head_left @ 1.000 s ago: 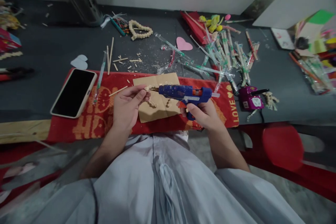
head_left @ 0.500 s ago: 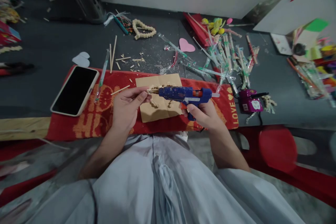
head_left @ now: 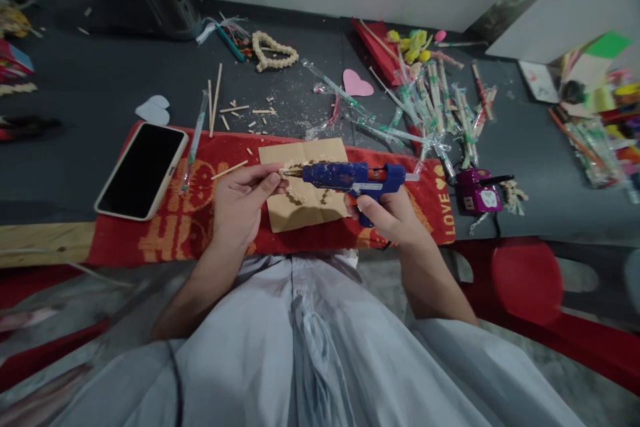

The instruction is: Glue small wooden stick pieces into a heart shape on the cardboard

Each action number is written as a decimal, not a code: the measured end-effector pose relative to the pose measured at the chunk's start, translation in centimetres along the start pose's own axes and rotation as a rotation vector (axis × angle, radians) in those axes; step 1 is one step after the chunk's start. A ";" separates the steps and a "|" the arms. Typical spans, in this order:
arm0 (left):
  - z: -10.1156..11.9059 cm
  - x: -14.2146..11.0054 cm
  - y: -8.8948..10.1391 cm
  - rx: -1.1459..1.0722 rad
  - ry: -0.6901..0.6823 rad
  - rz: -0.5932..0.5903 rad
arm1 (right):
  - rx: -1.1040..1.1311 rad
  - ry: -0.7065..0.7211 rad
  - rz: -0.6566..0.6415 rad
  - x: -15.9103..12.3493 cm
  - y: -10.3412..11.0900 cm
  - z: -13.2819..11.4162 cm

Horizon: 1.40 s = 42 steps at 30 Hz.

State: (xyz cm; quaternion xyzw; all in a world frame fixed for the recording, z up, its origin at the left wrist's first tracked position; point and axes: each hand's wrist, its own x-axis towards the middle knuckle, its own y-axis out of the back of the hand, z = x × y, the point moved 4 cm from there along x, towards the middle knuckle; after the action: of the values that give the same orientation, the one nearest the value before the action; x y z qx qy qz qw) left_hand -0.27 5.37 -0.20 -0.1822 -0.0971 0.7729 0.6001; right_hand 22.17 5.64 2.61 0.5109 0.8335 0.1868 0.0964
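A blue glue gun point(head_left: 340, 177) lies level in my right hand point(head_left: 385, 213), whose fingers wrap its handle near the orange trigger. A clear glue stick pokes out of its back end. The nozzle points left and meets the fingertips of my left hand point(head_left: 243, 200). Thumb and index finger there are pinched on a small pale piece too tiny to name. Below the gun, a creased brown sheet of paper point(head_left: 305, 217) bears small beige pieces set in a curved outline, partly hidden by the gun. A red towel point(head_left: 175, 240) lies under the paper.
A phone point(head_left: 143, 170) rests on the towel's left end. Behind are thin wooden sticks point(head_left: 215, 100), a beige heart frame point(head_left: 274, 52), a pink paper heart point(head_left: 357, 83) and several wrapped sticks point(head_left: 440, 97). A purple device point(head_left: 477, 192) stands at the right.
The view has shifted slightly. My hands and the glue gun keep nearly the same pose, with the nozzle still at my left fingertips.
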 end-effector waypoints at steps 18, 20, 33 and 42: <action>0.2 0.0 -0.1 0.002 0.020 0.032 | -0.009 0.024 0.015 0.1 0.1 0.0; 0.3 0.0 -0.2 0.014 0.023 0.033 | 0.005 0.009 0.016 0.1 0.1 0.0; 0.2 -0.1 -0.2 0.020 0.032 0.033 | 0.013 0.006 0.054 -0.1 0.2 -0.4; 0.2 -0.1 -0.1 0.010 0.036 0.026 | -0.007 0.010 0.029 0.0 0.3 -0.3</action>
State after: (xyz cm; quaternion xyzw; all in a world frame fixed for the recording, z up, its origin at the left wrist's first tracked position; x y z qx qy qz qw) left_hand -0.26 5.31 0.04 -0.1943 -0.0800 0.7776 0.5926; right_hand 22.33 5.73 2.98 0.5218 0.8258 0.1934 0.0913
